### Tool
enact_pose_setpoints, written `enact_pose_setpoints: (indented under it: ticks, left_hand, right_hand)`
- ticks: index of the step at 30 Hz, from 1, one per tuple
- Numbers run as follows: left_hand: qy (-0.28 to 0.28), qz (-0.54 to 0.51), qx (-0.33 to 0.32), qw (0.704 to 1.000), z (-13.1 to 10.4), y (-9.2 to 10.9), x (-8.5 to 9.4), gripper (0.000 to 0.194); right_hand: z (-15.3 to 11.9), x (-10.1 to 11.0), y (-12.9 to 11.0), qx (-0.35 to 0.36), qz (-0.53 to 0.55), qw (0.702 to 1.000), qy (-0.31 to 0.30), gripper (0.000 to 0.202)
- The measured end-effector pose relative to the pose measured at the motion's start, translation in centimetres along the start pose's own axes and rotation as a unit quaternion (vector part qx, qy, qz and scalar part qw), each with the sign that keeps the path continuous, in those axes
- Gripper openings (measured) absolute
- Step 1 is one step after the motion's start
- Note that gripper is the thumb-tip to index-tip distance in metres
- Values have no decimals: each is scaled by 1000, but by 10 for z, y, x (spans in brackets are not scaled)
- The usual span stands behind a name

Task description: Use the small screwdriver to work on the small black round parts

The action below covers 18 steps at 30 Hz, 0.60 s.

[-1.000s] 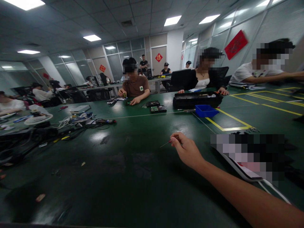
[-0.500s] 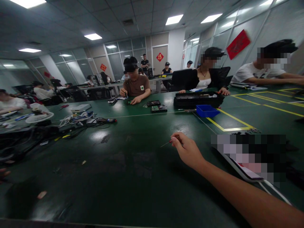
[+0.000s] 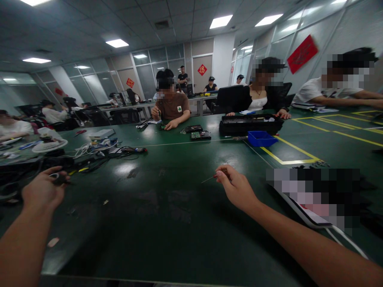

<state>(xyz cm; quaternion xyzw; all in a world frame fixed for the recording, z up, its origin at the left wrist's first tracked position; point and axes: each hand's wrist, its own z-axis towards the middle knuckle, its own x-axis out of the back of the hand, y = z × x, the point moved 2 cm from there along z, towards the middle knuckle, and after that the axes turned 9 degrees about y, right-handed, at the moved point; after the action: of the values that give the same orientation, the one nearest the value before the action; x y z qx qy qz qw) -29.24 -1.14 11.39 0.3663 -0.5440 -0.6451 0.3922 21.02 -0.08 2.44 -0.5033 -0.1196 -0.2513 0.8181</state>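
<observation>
On the right, my right hand (image 3: 238, 187) is closed on a thin screwdriver (image 3: 209, 179), whose shaft points left above the green table (image 3: 134, 239). At the left, my left hand (image 3: 44, 189) has its fingers wrapped round a small dark round object (image 3: 58, 178), too dim to name. Black cables (image 3: 89, 161) lie just behind that hand. The two hands are far apart.
A blue tray (image 3: 261, 139) stands before a long black casing (image 3: 251, 125). Hard drives (image 3: 200, 135) lie near a person in brown (image 3: 172, 105). A white-edged object, partly blurred out (image 3: 302, 205), is beside my right forearm. Small scraps (image 3: 53, 242) lie at the left.
My left hand and forearm have come into view from the left edge, with the dark object held. My right hand with the screwdriver has hardly moved.
</observation>
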Motion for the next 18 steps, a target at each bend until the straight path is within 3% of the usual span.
enact_pose_setpoints:
  ticks: [4, 9, 11, 14, 18]
  left_hand:
    - [-180, -50, 60, 981, -35, -18, -64, 35]
    - [-360, -36, 61, 930, -130, -28, -131, 38]
    - [-436, 14, -10, 900, -172, -30, -146, 36]
    - [-521, 168, -132, 827, -229, -38, -158, 55]
    - [-562, 214, -205, 772, -271, -56, -164, 37]
  right_hand:
    - [0, 1, 3, -14, 11, 1000, 1, 25]
    - [0, 0, 2, -26, 8, 1000, -10, 24]
    - [0, 0, 2, -24, 13, 1000, -10, 23]
    - [0, 0, 2, -21, 16, 1000, -16, 23]
    - [1, 1, 3, -31, 22, 999, -14, 29]
